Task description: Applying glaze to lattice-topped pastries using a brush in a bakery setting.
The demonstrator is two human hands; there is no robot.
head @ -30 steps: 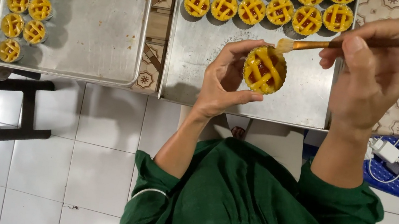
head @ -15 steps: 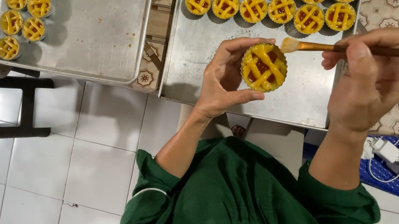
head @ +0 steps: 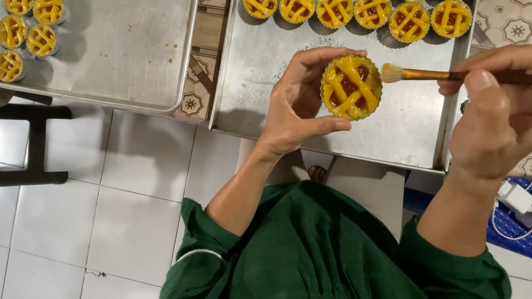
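While the left hand (head: 300,102) cups the lattice tart (head: 351,86) over the tray (head: 407,131), the right hand (head: 507,114) pinches the brush (head: 429,74), bristles just beside its rim; light, even strokes would suit.

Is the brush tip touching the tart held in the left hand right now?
No, the brush bristles sit just off the right edge of the tart that the left hand holds, with tray showing between them.
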